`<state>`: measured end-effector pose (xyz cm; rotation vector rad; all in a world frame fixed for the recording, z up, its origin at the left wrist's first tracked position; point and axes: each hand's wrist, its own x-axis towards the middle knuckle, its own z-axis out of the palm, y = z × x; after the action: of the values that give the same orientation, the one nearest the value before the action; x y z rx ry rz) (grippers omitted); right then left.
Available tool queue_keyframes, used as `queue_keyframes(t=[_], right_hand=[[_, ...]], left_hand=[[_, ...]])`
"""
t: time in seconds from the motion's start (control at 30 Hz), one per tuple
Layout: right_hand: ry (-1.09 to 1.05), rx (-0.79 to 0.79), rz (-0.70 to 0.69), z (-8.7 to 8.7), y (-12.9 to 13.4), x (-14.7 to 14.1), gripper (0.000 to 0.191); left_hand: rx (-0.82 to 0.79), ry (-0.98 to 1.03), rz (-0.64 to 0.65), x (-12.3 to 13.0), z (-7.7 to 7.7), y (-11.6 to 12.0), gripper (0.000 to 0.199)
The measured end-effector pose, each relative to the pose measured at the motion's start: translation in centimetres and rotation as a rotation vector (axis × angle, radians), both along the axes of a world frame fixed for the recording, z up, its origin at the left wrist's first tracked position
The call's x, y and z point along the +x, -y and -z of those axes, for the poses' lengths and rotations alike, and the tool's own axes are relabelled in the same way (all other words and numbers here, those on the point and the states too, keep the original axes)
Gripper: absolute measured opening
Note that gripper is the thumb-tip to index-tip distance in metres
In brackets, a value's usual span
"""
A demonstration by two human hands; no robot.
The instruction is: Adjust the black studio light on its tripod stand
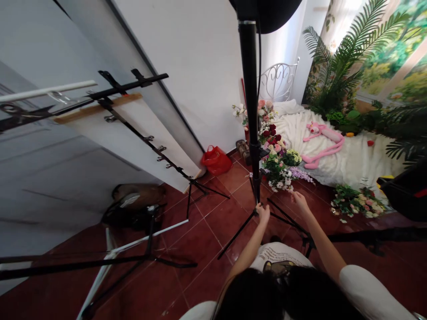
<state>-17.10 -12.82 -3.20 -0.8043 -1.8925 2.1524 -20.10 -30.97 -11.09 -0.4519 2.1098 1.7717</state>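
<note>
A black light stand [251, 89] rises upright in front of me, with a round black head at its top that is cut off by the frame. Low on the stand, just above its spread legs, my left hand [263, 214] has its fingers closed at the pole near a small knob. My right hand [300, 201] is raised to the right of the stand, its fingertips pinched together. Whatever is in that pinch is too small to make out. Just beyond those fingertips are artificial flowers [282, 160] in white, pink, red and purple.
On the left, a white board [133, 151] hangs from a clamped black stand. A red bag [216, 160] sits by the wall. To the right are a bed with white fabric [360, 155], a pink plush toy [325, 140] and palm leaves [347, 58]. Tripod legs [236, 235] spread across the tiles.
</note>
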Motion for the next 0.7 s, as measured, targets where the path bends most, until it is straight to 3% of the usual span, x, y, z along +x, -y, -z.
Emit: queue_keyframes(t=[0.1, 0.2, 0.3, 0.43, 0.57, 0.7], right_hand=[[0.026, -0.047, 0.153, 0.9, -2.3, 5.1, 0.042], [0.072, -0.128, 0.321, 1.7, -3.6, 9.7, 0.04], [0.083, -0.225, 0.486, 1.9, -4.2, 13.5, 0.042], [0.011, -0.439, 0.69, 0.6, -4.4, 17.7, 0.043], [-0.196, -0.668, 0.809, -1.3, -4.3, 21.2, 0.035], [-0.322, -0.754, 0.854, -2.7, -4.5, 23.5, 0.033]], left_hand=[[0.14, 0.183, 0.205, 1.6, 0.8, -2.9, 0.027], [0.243, 0.17, 0.4, 1.7, -0.3, -6.6, 0.027], [0.386, 0.08, 0.623, 1.5, -2.9, -10.6, 0.031], [0.513, -0.113, 0.944, 2.7, -7.5, -15.8, 0.037], [0.625, -0.29, 1.195, 6.3, -11.7, -20.6, 0.038], [0.711, -0.27, 1.323, 10.5, -13.9, -24.0, 0.042]])
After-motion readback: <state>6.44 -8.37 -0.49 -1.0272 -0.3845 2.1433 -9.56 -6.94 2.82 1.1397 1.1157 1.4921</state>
